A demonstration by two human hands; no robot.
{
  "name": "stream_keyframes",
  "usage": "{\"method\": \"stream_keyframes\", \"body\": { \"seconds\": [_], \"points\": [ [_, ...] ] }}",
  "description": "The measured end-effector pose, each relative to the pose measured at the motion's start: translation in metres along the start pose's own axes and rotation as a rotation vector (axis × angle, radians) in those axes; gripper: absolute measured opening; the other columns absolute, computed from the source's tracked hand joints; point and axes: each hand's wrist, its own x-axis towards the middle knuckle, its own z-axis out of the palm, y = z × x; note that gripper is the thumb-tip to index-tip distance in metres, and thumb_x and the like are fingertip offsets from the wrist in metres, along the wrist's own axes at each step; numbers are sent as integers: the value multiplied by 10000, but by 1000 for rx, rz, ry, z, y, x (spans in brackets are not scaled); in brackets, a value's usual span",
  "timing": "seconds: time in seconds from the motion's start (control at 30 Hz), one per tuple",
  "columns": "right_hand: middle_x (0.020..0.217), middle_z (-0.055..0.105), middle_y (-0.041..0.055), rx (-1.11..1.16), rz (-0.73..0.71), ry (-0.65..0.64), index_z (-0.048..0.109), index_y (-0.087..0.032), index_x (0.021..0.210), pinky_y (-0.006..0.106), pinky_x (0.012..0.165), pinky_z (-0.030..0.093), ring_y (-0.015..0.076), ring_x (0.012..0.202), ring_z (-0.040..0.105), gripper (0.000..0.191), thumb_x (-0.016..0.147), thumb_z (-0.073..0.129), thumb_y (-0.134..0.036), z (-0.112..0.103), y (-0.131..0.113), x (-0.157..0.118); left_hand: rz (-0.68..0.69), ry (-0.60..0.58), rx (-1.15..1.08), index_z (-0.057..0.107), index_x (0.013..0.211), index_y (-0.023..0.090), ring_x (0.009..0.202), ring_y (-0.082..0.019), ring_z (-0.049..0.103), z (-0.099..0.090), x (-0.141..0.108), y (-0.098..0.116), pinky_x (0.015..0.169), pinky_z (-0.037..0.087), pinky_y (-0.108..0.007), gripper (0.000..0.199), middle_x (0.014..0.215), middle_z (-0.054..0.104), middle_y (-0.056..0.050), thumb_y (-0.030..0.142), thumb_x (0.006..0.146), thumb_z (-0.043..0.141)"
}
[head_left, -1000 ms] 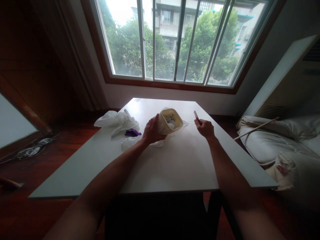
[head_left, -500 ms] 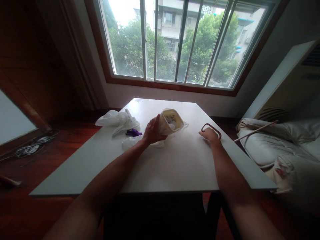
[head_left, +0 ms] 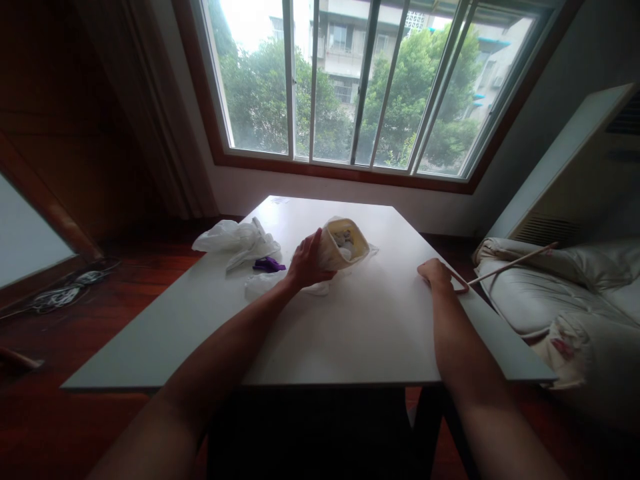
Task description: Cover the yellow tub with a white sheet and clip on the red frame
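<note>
A small cream bin [head_left: 367, 245] with rounded corners leans over on the white table, a clear plastic bag around its outside and pale crumpled bits [head_left: 345, 245] within. My left hand [head_left: 306, 261] grips its left side, the fingers partly hidden behind it. Farther right, my right hand [head_left: 434, 272] is closed on a thin brown rounded-square ring [head_left: 463, 288], low over the table's right edge. Part of the ring is covered by the hand and wrist.
On the white table [head_left: 340, 333], a crumpled white plastic bag [head_left: 235, 239], a purple item [head_left: 269, 265] and more clear plastic [head_left: 260, 285] lie to the left. A stick [head_left: 515, 262] rests against a pale padded couch [head_left: 530, 293] at right. A window [head_left: 340, 87] stands beyond.
My right hand has moved right with the brown ring, which went from tilted up to lying lower, near the table's right edge. My left hand and the bin have stayed in place.
</note>
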Motion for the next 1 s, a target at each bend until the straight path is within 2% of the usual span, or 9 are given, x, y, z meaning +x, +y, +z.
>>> {"method": "stream_keyframes", "body": {
  "seconds": [0.1, 0.17, 0.23, 0.33, 0.43, 0.7, 0.9, 1.0],
  "points": [
    [1067, 730, 174, 47, -62, 18, 737, -159, 1054, 362, 825, 527, 319, 1029, 686, 328, 752, 666, -266, -5, -19, -8, 1, 4, -1, -6, 1581, 199, 1241, -426, 499, 1, 0, -1, 1000, 465, -560, 1317, 1425, 428, -205, 503, 598, 816],
    [1057, 732, 138, 160, -237, 48, 711, -159, 1101, 325, 863, 518, 258, 1003, 686, 329, 823, 633, -316, -3, -38, -19, 2, 1, 0, -9, 1582, 200, 1242, -426, 497, 2, 0, -2, 1002, 461, -563, 1319, 1428, 424, -205, 510, 599, 814],
    [1002, 733, 115, 337, -482, 23, 697, -145, 1093, 309, 837, 531, 208, 890, 690, 328, 871, 603, -366, 4, -57, -34, 1, -5, -1, -5, 1582, 201, 1240, -425, 497, 3, -1, -2, 1000, 462, -562, 1325, 1425, 426, -206, 515, 593, 820],
    [1009, 718, 111, 518, -744, -74, 657, -134, 1143, 332, 771, 561, 201, 852, 681, 386, 860, 648, -397, 18, -81, -59, -6, -9, -3, 1, 1581, 201, 1249, -424, 488, 2, -1, 0, 995, 464, -562, 1326, 1423, 426, -209, 514, 592, 826],
    [1100, 689, 128, 575, -892, -132, 628, -146, 1181, 355, 742, 580, 212, 884, 675, 446, 839, 691, -424, 30, -95, -77, -6, -16, -4, -9, 1581, 208, 1251, -424, 485, 2, -1, 2, 988, 467, -561, 1323, 1433, 416, -208, 504, 595, 823],
    [1183, 691, 121, 707, -1046, -134, 648, -191, 1172, 415, 791, 602, 253, 1002, 674, 420, 826, 719, -419, 29, -103, -94, -12, -44, -112, -41, 1579, 212, 1227, -407, 502, 2, -1, 12, 947, 504, -532, 1358, 1405, 434, -203, 507, 585, 836],
    [1117, 727, 98, 715, -1029, -172, 679, -197, 1125, 453, 806, 607, 261, 963, 691, 388, 820, 714, -434, 29, -104, -97, -30, -51, -216, -40, 1580, 211, 1203, -399, 528, 4, -3, 11, 912, 523, -536, 1342, 1390, 453, -204, 509, 605, 833],
    [1064, 741, 95, 724, -1022, -200, 698, -196, 1072, 453, 796, 611, 267, 919, 700, 342, 829, 699, -435, 29, -105, -99, -65, -53, -303, -44, 1580, 207, 1259, -410, 502, 5, -4, 8, 956, 505, -551, 1344, 1431, 429, -217, 535, 613, 831]
  ]
}}
